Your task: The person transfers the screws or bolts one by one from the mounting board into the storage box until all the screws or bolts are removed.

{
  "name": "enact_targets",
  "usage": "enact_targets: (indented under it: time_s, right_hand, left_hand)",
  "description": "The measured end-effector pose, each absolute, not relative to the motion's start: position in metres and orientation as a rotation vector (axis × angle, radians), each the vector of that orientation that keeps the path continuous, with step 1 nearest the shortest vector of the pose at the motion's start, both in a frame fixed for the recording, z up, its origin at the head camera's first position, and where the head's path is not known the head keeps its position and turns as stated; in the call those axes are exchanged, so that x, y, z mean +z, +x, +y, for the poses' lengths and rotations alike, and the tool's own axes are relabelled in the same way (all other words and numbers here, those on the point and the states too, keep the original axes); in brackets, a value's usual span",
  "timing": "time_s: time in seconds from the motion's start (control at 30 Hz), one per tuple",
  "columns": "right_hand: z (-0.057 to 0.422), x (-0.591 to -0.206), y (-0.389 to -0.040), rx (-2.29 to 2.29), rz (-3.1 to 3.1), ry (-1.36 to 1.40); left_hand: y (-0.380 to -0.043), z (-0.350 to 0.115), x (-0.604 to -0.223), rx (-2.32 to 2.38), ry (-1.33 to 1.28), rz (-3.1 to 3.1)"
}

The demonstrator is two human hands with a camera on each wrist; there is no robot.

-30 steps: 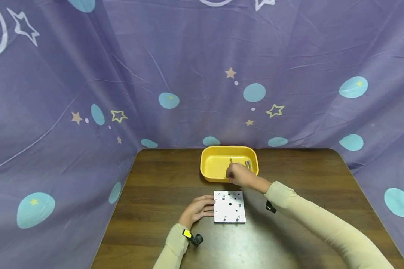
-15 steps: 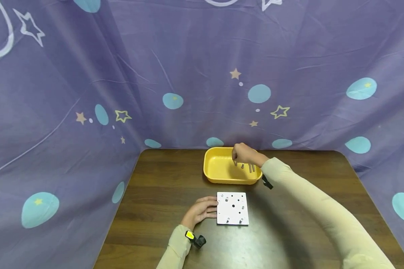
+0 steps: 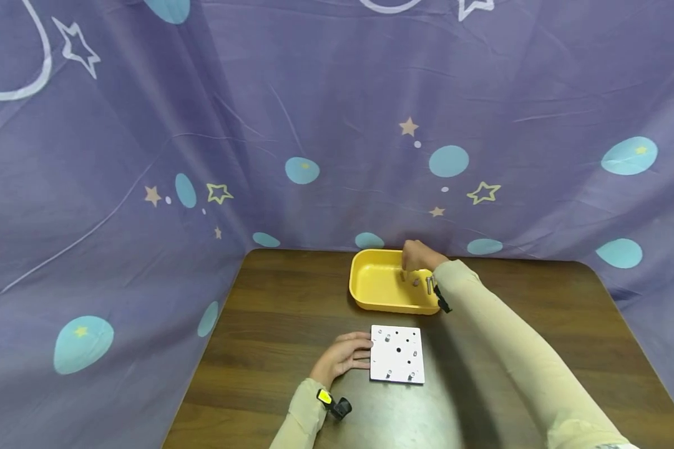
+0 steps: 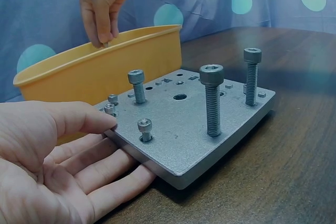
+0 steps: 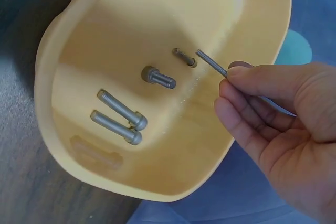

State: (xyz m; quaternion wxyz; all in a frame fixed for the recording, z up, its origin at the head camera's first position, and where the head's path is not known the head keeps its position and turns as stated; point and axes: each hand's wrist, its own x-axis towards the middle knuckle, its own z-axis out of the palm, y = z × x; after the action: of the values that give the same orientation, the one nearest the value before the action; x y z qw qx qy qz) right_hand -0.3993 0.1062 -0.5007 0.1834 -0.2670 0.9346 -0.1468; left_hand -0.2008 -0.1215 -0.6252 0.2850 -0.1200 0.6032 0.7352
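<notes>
A square metal plate [image 4: 173, 114] with holes and several socket head screws standing in it lies on the table. My left hand [image 3: 345, 357] holds its left edge, the thumb at the top edge and the fingers against the side and underside. Over the yellow tray [image 3: 393, 308], my right hand [image 3: 418, 257] pinches a thin screw [image 5: 211, 62] between thumb and fingers; its head is hidden by the fingertips. Inside the tray lie two long screws [image 5: 119, 107], a short thick screw [image 5: 158, 77] and a small thin screw [image 5: 185, 56].
The tray stands at the back of the wooden table [image 3: 292, 293], behind the plate. A purple patterned cloth [image 3: 326, 112] hangs close behind the table and at its sides. My right forearm reaches across the table's right half.
My right hand has gone from the tray's near side to farther back over its right part. My left hand stays at the plate. The head view has shifted, so everything appears farther right.
</notes>
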Motion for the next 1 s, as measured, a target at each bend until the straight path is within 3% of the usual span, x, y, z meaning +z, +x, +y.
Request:
enact_targets:
  time_s: [0.57,0.8,1.0]
  right_hand:
    - [0.113,-0.53,-0.393,-0.529,2.567,-0.507]
    - [0.109,-0.529,-0.396,-0.502,2.599,-0.527]
    - [0.103,-0.519,-0.394,-0.524,2.655,-0.749]
  left_hand:
    - [-0.199,-0.114,-0.62,1.96,-0.316,1.627]
    - [-0.2,-0.116,-0.623,1.97,-0.313,1.617]
    - [-0.2,-0.121,-0.622,1.975,-0.308,1.609]
